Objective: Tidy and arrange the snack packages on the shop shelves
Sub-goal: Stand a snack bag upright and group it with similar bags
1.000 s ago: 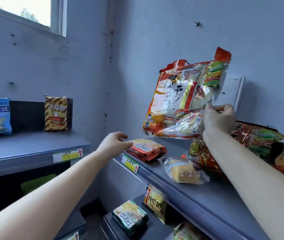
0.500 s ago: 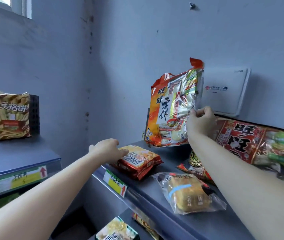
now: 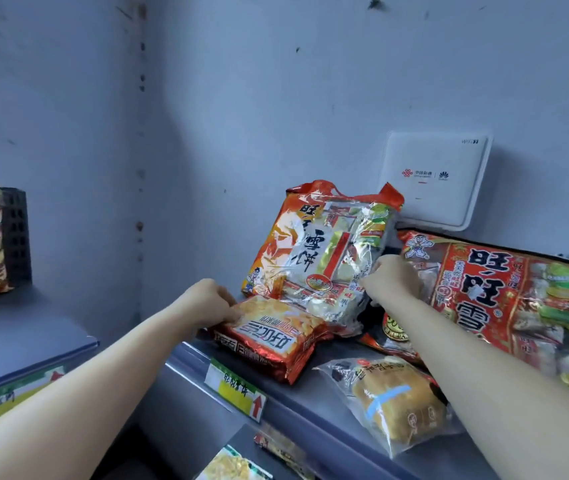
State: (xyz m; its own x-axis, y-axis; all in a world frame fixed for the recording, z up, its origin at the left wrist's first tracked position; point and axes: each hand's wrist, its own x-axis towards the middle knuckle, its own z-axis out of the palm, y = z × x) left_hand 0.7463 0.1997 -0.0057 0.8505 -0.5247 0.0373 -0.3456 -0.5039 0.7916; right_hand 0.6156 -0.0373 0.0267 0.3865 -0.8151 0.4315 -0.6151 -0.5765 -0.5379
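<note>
Tidying looks barely started. The rice-cracker bag (image 3: 321, 254) stands propped at the back left of the shelf (image 3: 311, 410), with the right hand (image 3: 385, 282) pinching its lower right side. The left hand (image 3: 207, 301) curls round the orange packet (image 3: 269, 332), skewed at the front left corner. The big red bag (image 3: 505, 299) sprawls at right and the bun pack (image 3: 394, 403) sits close to the front edge — open room only in the back left corner.

This is a small shop. Grey metal shelves (image 3: 314, 396) carry paper price labels (image 3: 236, 389) with red arrows on their front edges. Sealed snacks lie on top: a cracker bag (image 3: 317, 258), a red packet (image 3: 269, 336), a wrapped bun (image 3: 397, 403) and a big red bag (image 3: 494, 292). A white router (image 3: 432, 178) leans against the bare painted wall (image 3: 276, 98).
</note>
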